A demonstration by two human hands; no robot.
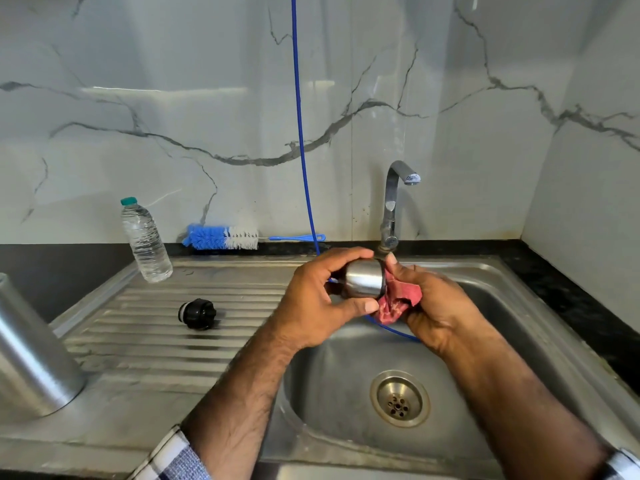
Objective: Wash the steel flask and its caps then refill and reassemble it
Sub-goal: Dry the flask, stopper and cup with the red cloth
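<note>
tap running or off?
Off. No water falls from the tap's spout into the sink.

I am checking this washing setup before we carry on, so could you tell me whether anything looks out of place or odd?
One thing: a blue cord hangs down the wall and trails into the sink behind the hands. The black inner cap lies tipped on the drainboard, which seems harmless.

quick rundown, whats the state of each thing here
steel cap: held on its side in the left hand
red cloth: bunched in the right hand, at the cap's mouth
black inner cap: loose on the drainboard
steel flask: standing, top out of frame
water bottle: capped, upright
bottle brush: lying idle
tap: no water running
</note>
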